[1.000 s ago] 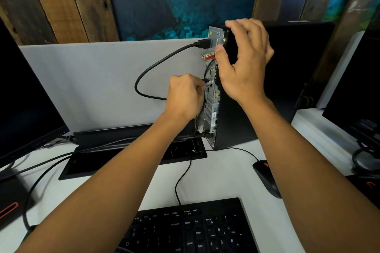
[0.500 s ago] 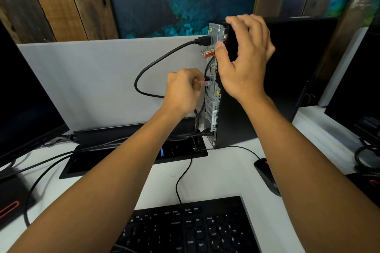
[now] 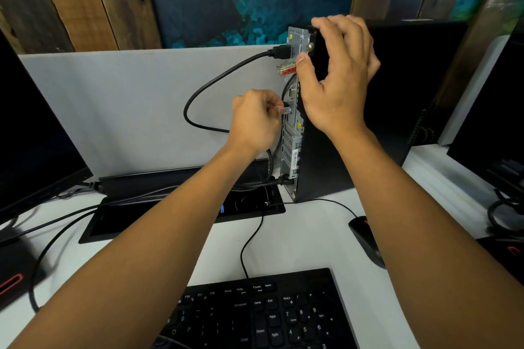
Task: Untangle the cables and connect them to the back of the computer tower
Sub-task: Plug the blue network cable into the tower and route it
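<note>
A slim black computer tower (image 3: 397, 99) stands upright on the white desk, its metal back panel (image 3: 293, 122) facing left. My right hand (image 3: 337, 76) grips the tower's top rear corner, fingers curled over the top and thumb on the panel edge. My left hand (image 3: 255, 119) pinches a small USB plug (image 3: 286, 109) right at the ports halfway up the panel. A thick black cable (image 3: 204, 88) loops from a plug (image 3: 280, 51) seated near the panel's top. Another black cable (image 3: 280, 180) is plugged in low on the panel.
A black keyboard (image 3: 269, 314) lies at the front, its thin cable (image 3: 249, 241) running back to a black cable tray (image 3: 181, 207). A black mouse (image 3: 365, 238) sits right of it. Dark monitors stand at far left (image 3: 37, 136) and far right (image 3: 493, 122). A grey divider (image 3: 127, 108) backs the desk.
My left hand has kept the small plug against the mid-panel ports, shifting slightly. My right hand keeps its grip on the tower's top corner. The view has tilted slightly.
</note>
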